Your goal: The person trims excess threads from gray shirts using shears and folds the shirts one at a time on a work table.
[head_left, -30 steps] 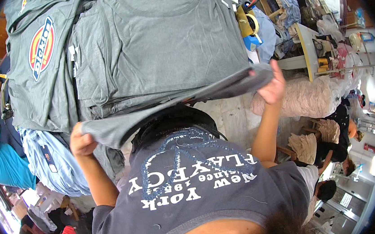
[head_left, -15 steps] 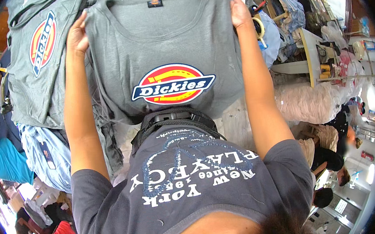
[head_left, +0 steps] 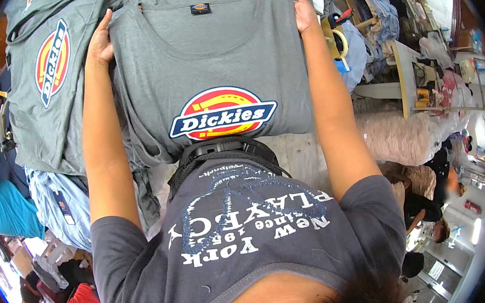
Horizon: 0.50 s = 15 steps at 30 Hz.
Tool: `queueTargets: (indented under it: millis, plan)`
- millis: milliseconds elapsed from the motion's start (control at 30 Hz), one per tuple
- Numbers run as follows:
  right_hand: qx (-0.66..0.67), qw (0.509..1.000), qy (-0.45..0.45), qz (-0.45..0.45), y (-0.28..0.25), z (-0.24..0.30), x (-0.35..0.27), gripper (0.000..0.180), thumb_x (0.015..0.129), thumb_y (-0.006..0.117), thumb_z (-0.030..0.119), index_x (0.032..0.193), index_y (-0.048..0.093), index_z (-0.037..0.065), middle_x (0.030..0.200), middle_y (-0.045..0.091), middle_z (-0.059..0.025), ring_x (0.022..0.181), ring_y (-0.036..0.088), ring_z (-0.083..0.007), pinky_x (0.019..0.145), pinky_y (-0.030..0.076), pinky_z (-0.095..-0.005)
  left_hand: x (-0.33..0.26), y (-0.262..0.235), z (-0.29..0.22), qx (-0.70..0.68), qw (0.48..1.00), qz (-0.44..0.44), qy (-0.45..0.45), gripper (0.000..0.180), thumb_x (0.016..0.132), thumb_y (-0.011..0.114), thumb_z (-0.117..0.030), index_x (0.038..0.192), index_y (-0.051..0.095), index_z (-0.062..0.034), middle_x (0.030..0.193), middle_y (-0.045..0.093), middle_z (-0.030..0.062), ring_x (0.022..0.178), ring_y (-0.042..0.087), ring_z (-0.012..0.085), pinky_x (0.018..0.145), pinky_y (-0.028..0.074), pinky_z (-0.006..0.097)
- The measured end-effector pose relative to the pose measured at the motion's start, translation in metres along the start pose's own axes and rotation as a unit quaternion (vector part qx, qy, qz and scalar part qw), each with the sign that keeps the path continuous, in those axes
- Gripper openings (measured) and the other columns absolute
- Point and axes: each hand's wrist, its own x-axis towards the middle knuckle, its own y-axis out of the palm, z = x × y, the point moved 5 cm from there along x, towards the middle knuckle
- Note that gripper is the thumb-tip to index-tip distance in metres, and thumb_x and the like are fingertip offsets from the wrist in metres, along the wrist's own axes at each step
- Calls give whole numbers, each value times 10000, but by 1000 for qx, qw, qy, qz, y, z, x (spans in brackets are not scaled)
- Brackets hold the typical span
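Observation:
In front of me a folded grey T-shirt [head_left: 211, 70] lies face up, with its scoop neckline at the far end and a red, yellow and blue print near its lower fold. My left hand [head_left: 100, 41] holds its left edge near the shoulder, thumb stretched forward and the other fingers largely hidden by the cloth. On the opposite edge my right hand [head_left: 304, 12] holds the shirt in the same manner, fingers partly tucked out of sight. Beside my left forearm lies another grey T-shirt [head_left: 78, 114] with a matching print, slightly rumpled.
A tape dispenser [head_left: 337, 40] stands just right of my right hand. Light blue garments [head_left: 57, 198] hang at the left. Pinkish wrapped bundles [head_left: 399, 136] lie to the right. A person in a blue top [head_left: 5, 200] is at the far left; others sit farther off.
The shirt's neckline has come slightly nearer to me, and its lower fold lies straighter and flatter. Both hands remain at its side edges. More of the tape dispenser shows.

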Motion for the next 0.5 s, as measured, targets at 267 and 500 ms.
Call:
queueTargets:
  millis: [267, 500]
  plan:
    - [-401, 910, 58, -89, 21, 7, -127, 492, 838, 463, 443, 1092, 513, 24, 925, 574, -26, 777, 515, -86, 716, 402, -227, -126, 40, 6, 475, 844, -218, 121, 333, 820, 564, -283, 1047, 545, -39, 854, 572, 13, 755, 509, 105, 710, 393, 210]
    - [-524, 832, 117, -139, 10, -57, -289, 309, 794, 588, 244, 1040, 553, 58, 801, 541, 26, 729, 474, -50, 652, 382, -191, -263, 87, 112, 760, 633, -147, 13, 234, 709, 661, -185, 858, 570, -29, 741, 501, 88, 669, 485, 190, 614, 398, 285]
